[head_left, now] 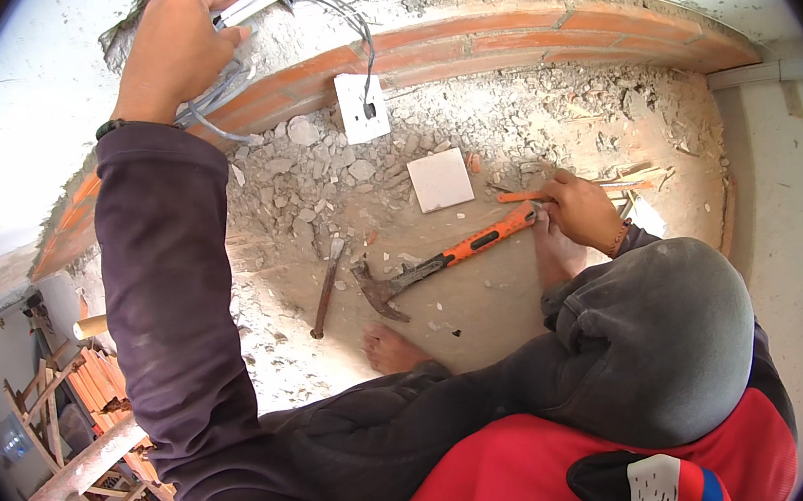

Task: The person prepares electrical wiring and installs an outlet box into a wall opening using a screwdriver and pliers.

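The hammer head [379,292] looks rough metal, the sleeve [168,265] cloth.

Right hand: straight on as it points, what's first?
Likely the hammer's orange handle or the orange strip beside it, both close by the right hand; depth is unclear, it may already touch one.

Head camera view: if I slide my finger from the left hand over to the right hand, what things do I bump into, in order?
Left hand → rusty metal bar → white plate → white tile → right hand
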A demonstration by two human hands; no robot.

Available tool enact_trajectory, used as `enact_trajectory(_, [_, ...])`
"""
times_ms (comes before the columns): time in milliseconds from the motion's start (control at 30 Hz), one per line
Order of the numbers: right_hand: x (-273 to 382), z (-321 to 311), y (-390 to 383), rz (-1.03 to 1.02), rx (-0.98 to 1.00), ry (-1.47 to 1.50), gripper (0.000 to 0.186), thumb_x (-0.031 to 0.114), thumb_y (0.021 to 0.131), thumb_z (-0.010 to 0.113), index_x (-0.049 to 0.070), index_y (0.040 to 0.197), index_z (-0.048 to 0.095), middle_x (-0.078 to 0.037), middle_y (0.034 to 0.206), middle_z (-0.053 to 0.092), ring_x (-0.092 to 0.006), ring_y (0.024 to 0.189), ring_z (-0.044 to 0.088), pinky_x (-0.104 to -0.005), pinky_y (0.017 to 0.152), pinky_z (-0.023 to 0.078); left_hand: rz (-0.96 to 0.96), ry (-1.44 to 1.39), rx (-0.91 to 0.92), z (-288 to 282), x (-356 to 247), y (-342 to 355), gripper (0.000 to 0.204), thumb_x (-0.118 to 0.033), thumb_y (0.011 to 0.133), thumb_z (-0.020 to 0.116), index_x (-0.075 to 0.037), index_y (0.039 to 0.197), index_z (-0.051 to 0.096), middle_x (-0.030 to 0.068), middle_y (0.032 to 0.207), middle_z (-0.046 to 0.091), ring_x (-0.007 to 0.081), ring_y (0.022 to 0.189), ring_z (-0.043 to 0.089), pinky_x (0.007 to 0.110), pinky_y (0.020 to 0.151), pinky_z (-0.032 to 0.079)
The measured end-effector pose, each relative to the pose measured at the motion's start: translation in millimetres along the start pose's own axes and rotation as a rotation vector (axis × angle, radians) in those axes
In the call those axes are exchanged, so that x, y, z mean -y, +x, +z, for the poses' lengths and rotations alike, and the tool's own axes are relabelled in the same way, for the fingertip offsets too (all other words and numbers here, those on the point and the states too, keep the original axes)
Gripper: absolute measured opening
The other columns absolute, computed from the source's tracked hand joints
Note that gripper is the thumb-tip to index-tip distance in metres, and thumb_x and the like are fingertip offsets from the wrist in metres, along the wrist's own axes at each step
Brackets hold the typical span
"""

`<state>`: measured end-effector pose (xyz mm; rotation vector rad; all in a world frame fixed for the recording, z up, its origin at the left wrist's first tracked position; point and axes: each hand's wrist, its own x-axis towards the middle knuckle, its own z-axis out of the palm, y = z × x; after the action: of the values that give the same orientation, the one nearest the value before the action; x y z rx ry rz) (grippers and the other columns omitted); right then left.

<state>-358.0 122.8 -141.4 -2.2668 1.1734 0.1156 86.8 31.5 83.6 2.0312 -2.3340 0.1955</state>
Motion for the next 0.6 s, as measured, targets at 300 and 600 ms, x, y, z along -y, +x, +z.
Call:
enact_trajectory(300, [-17.1, 9.0, -23.4, -0.011, -0.132, -0.117, 0.022, 0.014, 0.080, 0.071, 0.007, 0.101, 0.067, -0.011, 0.100, 0.063, -0.0343, 0.093, 0.064, -0.0445, 0.079, 0.054, 0.024, 0.049, -0.015, 1.5, 0.0, -2.1, 0.044, -0.021, 0.084, 0.075, -0.014, 0.126, 0.068, 0.0190, 0.117, 0.069, 0.0381, 0.104, 0.065, 0.042, 0.094, 0.050])
enact_trajectory(600, [-15.7, 18.3, -27.0, -0.020, -0.112, -0.053, 0.034, 0.008, 0.083, 0.063, 0.004, 0.116, 0.058, -0.022, 0.115, 0.057, -0.0409, 0.099, 0.060, -0.0480, 0.085, 0.051, 0.030, 0.009, -0.056, -21.4, -35.7, -6.5, 0.035, -0.009, 0.073, 0.067, -0.008, 0.107, 0.074, 0.0244, 0.095, 0.069, 0.0421, 0.090, 0.065, 0.045, 0.082, 0.053])
